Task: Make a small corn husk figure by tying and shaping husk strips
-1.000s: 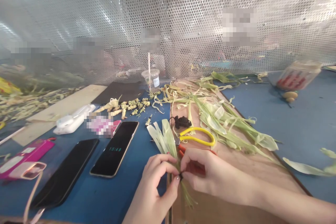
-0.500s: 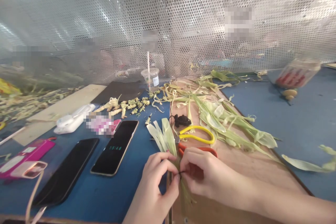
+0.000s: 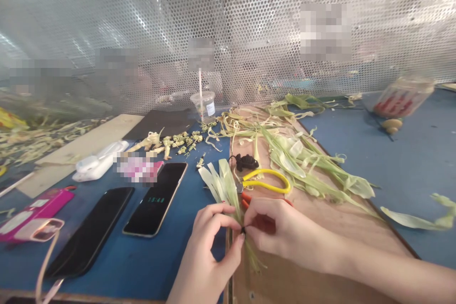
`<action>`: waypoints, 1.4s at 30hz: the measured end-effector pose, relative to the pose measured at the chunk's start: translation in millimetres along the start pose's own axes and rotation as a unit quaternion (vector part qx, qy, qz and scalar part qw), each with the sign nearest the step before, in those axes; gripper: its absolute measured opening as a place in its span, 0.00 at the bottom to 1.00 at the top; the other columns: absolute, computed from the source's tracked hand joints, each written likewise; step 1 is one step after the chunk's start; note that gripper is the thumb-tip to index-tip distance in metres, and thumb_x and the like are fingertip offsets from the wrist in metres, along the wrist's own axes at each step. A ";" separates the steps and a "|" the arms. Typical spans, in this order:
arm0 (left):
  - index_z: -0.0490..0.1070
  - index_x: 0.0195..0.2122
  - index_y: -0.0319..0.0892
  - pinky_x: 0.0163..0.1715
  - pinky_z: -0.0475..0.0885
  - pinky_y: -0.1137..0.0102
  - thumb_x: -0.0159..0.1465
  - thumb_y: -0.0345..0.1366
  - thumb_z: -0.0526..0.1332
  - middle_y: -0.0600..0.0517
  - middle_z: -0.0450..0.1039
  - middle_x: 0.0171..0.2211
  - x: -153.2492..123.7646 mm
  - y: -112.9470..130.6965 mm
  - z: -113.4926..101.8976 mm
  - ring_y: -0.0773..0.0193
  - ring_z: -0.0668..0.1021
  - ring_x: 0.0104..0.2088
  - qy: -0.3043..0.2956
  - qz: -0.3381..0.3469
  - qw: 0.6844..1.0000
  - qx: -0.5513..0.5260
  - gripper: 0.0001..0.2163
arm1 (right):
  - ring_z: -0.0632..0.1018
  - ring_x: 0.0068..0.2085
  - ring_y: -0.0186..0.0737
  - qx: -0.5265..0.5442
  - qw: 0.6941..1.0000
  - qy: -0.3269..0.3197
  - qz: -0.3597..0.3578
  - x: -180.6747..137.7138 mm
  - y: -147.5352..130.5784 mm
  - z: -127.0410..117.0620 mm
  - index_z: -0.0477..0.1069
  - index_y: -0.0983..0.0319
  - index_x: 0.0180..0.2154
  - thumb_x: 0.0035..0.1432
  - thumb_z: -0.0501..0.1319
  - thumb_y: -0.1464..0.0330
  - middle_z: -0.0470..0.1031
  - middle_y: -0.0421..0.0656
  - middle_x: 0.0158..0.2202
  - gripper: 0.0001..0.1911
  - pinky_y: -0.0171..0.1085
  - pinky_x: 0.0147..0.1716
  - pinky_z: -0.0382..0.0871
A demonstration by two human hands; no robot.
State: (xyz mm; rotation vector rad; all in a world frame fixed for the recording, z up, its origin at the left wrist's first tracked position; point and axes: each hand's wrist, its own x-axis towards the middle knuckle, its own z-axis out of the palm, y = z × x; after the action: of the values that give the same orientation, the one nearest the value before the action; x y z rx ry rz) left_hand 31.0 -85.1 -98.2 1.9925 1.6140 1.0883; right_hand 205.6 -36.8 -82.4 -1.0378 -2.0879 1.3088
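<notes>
My left hand (image 3: 213, 247) pinches a bundle of pale green corn husk strips (image 3: 228, 185) over the wooden board's left edge. The strips fan out beyond the fingers, and thin ends hang out below them. A dark thread (image 3: 243, 230) lies at the bundle's narrow part, between both sets of fingertips. My right hand (image 3: 285, 230) is closed, thumb and forefinger pinching at this thread; its other fingers are curled. Just beyond the hands lie scissors (image 3: 265, 185) with one yellow and one orange handle, the orange partly covered by my right hand. Behind them sits a tangle of black thread (image 3: 246, 162).
Loose husks (image 3: 302, 166) spread over the wooden board (image 3: 320, 218). On the left lie a phone (image 3: 156, 199), a black slab-like device (image 3: 92, 232) and a magenta box (image 3: 42, 213). Knotted husk pieces (image 3: 181, 141), a plastic cup (image 3: 204, 104) and a jar (image 3: 404, 97) stand or lie farther back.
My right hand has shifted slightly toward the bundle, covering more of the orange handle. Both hands keep their pinch at the thread. The whole view has moved a little.
</notes>
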 end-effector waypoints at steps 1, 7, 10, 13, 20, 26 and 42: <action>0.70 0.29 0.45 0.45 0.68 0.65 0.57 0.31 0.58 0.49 0.71 0.42 -0.1 -0.5 0.6 0.58 0.73 0.45 0.003 -0.001 1.000 0.001 0.03 | 0.67 0.27 0.29 -0.003 1.000 0.002 0.000 -0.1 -0.7 0.1 0.67 0.62 0.28 0.51 0.56 0.73 0.67 0.36 0.26 0.02 0.28 0.26 0.61; 0.68 0.28 0.44 0.45 0.68 0.65 0.57 0.29 0.57 0.49 0.71 0.41 0.1 -2.4 2.7 0.59 0.73 0.45 -0.006 -0.006 1.000 0.002 0.04 | 0.67 0.27 0.28 -0.045 0.998 0.018 -0.050 -0.4 -1.7 2.8 0.67 0.63 0.27 0.48 0.57 0.76 0.67 0.36 0.26 0.04 0.27 0.26 0.61; 0.68 0.27 0.44 0.45 0.68 0.65 0.57 0.29 0.57 0.49 0.71 0.40 0.5 -2.1 2.7 0.59 0.73 0.45 -0.013 -0.001 1.000 0.001 0.04 | 0.67 0.27 0.28 -0.066 0.994 0.030 -0.083 0.3 0.8 3.9 0.67 0.63 0.28 0.48 0.57 0.77 0.68 0.36 0.26 0.05 0.27 0.27 0.61; 0.67 0.27 0.44 0.45 0.68 0.65 0.57 0.29 0.56 0.49 0.71 0.39 1.1 -1.9 2.3 0.59 0.73 0.45 -0.025 0.000 1.000 -0.005 0.04 | 0.67 0.27 0.28 -0.081 0.991 0.033 -0.106 0.6 1.3 3.2 0.67 0.63 0.28 0.49 0.57 0.78 0.68 0.37 0.27 0.05 0.27 0.27 0.61; 0.67 0.28 0.44 0.45 0.68 0.65 0.58 0.31 0.56 0.49 0.71 0.39 2.3 -2.4 0.8 0.59 0.73 0.45 -0.031 -0.009 0.999 -0.014 0.03 | 0.67 0.29 0.29 -0.075 0.991 0.026 -0.107 -0.1 0.2 -0.3 0.67 0.62 0.28 0.50 0.56 0.77 0.67 0.37 0.27 0.05 0.28 0.29 0.63; 0.69 0.28 0.44 0.44 0.69 0.64 0.57 0.32 0.56 0.48 0.72 0.40 1.7 -1.5 1.2 0.58 0.73 0.44 -0.026 -0.010 1.000 -0.001 0.04 | 0.68 0.27 0.29 -0.034 0.999 0.006 -0.032 0.2 2.8 -1.4 0.68 0.61 0.29 0.52 0.57 0.73 0.68 0.37 0.26 0.03 0.29 0.27 0.63; 0.69 0.28 0.45 0.45 0.69 0.64 0.59 0.33 0.57 0.48 0.72 0.39 0.4 -0.6 0.7 0.58 0.73 0.44 -0.005 0.002 1.000 -0.021 0.04 | 0.69 0.28 0.30 -0.007 1.000 -0.006 -0.004 -0.3 0.8 -3.1 0.68 0.62 0.29 0.52 0.57 0.72 0.69 0.37 0.28 0.02 0.29 0.28 0.63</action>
State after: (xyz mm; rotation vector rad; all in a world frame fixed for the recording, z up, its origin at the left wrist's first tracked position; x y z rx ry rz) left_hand 31.2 -84.4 -98.9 1.9726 1.5690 1.1025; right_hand 208.2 -35.1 -81.8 -1.0300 -2.1103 1.3019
